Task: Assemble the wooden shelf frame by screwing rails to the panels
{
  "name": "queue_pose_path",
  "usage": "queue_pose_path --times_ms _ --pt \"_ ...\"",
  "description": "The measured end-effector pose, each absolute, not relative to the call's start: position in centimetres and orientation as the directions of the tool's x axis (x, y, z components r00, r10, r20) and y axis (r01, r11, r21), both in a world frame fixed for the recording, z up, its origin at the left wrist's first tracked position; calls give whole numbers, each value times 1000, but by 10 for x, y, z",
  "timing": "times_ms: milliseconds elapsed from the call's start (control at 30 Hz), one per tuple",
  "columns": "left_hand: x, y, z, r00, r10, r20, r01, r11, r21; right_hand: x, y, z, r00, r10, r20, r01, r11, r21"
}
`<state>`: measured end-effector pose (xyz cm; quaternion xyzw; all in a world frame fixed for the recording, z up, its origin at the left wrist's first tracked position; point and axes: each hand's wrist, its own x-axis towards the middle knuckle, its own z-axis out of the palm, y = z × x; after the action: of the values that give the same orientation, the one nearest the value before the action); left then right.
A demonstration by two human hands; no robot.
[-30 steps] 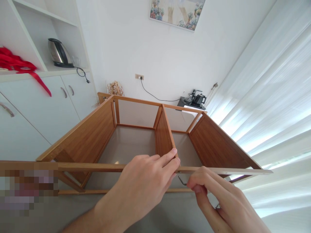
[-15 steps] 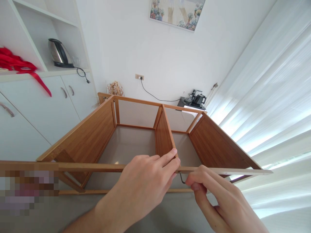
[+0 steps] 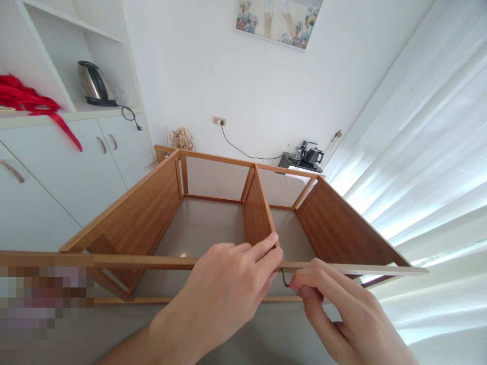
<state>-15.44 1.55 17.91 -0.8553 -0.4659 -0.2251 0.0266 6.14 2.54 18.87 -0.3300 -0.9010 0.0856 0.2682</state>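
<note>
A wooden furniture frame (image 3: 144,262) with panelled dividers stretches across the view in front of me. My left hand (image 3: 232,279) is closed over its near rail, with the fingertips pressed against the end of the middle divider panel (image 3: 259,203). Just right of that, my right hand (image 3: 335,304) pinches the long end of a dark hex key (image 3: 285,280) between thumb and forefinger. The key's short end meets the outer face of the near rail beneath the divider joint. The fastener it sits in is too small to make out.
White cabinets (image 3: 57,167) with a kettle (image 3: 97,83) and red ribbon (image 3: 30,99) stand at left. Behind the frame, a black tea set (image 3: 304,154) is cabled to a wall socket (image 3: 219,120). White curtains (image 3: 426,152) hang at right. A blurred-out patch covers the lower left.
Both hands and the hex key hold almost the same place. The whole view has shifted very slightly.
</note>
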Motion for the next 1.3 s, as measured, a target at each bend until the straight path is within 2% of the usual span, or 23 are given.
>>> queue_pose_path --times_ms 1067,1300 --pt "-153 16 177 458 790 407 822 -551 144 57 21 194 -635 631 446 547 774 -318" --pt "-153 17 174 452 792 411 827 -544 140 68 30 194 -667 576 472 500 816 -290"
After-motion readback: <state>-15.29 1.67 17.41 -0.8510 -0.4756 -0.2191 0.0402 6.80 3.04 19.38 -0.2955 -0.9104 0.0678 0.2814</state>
